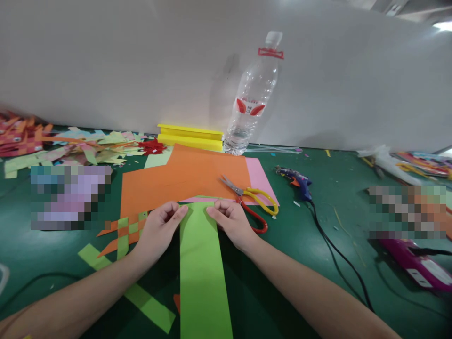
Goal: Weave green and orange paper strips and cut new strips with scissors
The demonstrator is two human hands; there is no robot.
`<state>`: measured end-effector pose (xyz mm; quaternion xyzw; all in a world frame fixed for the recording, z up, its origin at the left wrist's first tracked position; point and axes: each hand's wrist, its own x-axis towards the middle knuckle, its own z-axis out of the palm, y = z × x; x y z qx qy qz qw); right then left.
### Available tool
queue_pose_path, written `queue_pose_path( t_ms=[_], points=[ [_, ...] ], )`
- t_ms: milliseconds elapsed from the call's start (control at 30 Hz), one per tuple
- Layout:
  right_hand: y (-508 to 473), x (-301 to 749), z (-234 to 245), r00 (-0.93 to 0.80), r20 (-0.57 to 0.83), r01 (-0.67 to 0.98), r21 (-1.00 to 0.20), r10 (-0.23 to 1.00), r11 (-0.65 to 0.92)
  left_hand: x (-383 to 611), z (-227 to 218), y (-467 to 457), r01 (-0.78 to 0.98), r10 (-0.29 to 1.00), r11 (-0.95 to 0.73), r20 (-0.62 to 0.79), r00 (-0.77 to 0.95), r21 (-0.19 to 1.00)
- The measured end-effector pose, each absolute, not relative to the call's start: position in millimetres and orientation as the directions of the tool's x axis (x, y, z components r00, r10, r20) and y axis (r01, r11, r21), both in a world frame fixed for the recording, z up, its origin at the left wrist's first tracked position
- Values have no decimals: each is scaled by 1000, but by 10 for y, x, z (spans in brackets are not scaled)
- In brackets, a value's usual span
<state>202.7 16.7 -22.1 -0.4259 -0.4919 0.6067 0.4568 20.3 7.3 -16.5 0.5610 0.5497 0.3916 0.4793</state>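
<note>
two pinches, left hand (pixel 158 226) and right hand (pixel 233 223), on green strip (pixel 202 268), lower centre; probably light, creasable: grip corners.

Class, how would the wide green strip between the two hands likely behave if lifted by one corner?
The wide green strip would probably sag or twist, since it looks long and thin. It is likely light, being paper-like. It may crease easily near the corners that the left hand and right hand pinch.

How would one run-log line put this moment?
left hand: pinches green paper at far left corner | right hand: pinches it at far right corner | scissors: beyond right hand | glue gun: right of scissors
</note>
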Motion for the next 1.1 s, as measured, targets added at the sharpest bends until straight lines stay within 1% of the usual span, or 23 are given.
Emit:
queue_pose_path(
  t_ms=[233, 400, 700, 767, 867, 933, 1100],
  points=[
    [144, 2023, -183, -247, -40, -101, -993, 968, -67, 213, -156, 65, 211, 993, 59, -79, 91, 976],
    [141, 2026, -165, -260, -46, -107, -991, 965, -76, 206, -176, 65, 203, 990, 66, -90, 112, 977],
    [150, 2020, -176, -281, -36, -118, -990, 959, -71, 213, -228, 78, 138, 992, 76, -88, 87, 987],
    [155, 2020, -185, -285, -36, -115, -991, 958, -71, 219, -222, 71, 99, 991, 99, -107, 80, 990],
    [161, 2019, -196, -277, -34, -120, -990, 960, -70, 228, -219, 57, -20, 983, 164, -161, 92, 986],
    [163, 2021, -196, -266, -27, -125, -990, 964, -62, 229, -227, 51, -57, 980, 184, -179, 92, 981],
    [160, 2036, -176, -262, 7, -134, -990, 965, -30, 208, -240, 59, 72, 986, 156, -160, 54, 985]
  ],
)
